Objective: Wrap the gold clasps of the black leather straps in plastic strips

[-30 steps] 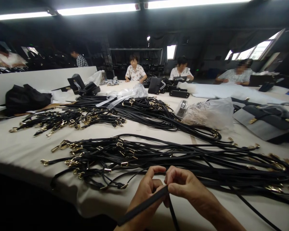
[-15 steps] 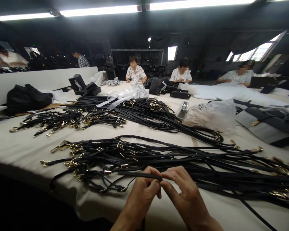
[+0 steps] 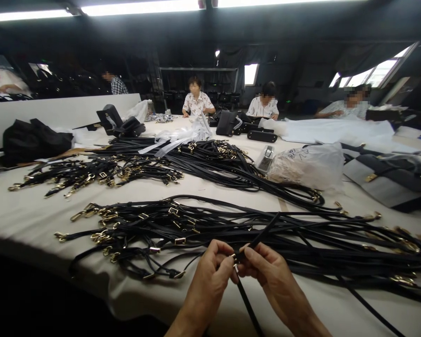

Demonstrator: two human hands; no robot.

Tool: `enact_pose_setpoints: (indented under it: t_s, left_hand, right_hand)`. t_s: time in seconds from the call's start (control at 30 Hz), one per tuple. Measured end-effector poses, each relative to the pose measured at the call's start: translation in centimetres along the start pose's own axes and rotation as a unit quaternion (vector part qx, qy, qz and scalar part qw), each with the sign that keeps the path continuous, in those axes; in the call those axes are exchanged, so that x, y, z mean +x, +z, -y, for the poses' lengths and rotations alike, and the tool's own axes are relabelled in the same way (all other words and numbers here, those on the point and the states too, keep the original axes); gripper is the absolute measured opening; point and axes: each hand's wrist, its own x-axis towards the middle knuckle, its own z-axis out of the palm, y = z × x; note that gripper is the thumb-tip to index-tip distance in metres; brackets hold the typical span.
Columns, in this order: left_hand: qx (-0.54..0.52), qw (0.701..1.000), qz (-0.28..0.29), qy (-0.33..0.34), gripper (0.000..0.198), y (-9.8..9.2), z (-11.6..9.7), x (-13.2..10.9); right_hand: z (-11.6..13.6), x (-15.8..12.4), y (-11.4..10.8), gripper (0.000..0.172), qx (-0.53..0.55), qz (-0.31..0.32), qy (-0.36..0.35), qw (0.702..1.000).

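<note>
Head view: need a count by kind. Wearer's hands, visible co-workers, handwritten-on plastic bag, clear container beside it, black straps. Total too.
Wearer's hands: 2 (left hand, right hand)
Co-workers: 5
Handwritten-on plastic bag: 1
Clear container: 1
Total: 9
Black straps left out: too many overlap to count.

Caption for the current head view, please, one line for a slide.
Left hand and right hand hold a black strap with gold-toned hardware over a table bearing more buckled straps.
</note>
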Motion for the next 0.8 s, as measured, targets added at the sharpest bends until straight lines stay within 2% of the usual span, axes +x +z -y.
enact_pose_setpoints:
  t_s: [0.07, 0.27, 0.47, 0.7, 0.8]
  left_hand:
    - [-0.010, 1.000, -0.002, -0.003, 0.014, 0.1, 0.2, 0.2]
    - [0.036, 0.999, -0.027, 0.003, 0.016, 0.2, 0.1, -0.3]
    - [0.067, 0.997, -0.028, 0.020, 0.016, 0.0, -0.1, -0.8]
    - [0.101, 0.994, -0.040, 0.033, 0.014, 0.0, 0.0, -1.1]
    - [0.117, 0.991, -0.049, 0.036, 0.011, -0.3, 0.3, -1.0]
  right_hand:
    - [-0.2, -0.2, -0.2, 0.033, 0.000, -0.001, -0.004, 1.000]
    - [-0.1, -0.8, -0.1, 0.036, -0.121, -0.018, -0.051, 0.991]
    - [0.1, -1.1, 0.1, 0.040, -0.183, -0.041, -0.075, 0.979]
    - [-0.9, -1.6, -0.3, 0.026, -0.312, -0.044, -0.178, 0.932]
    - [-0.4, -1.8, -0.2, 0.020, -0.362, 0.007, -0.242, 0.900]
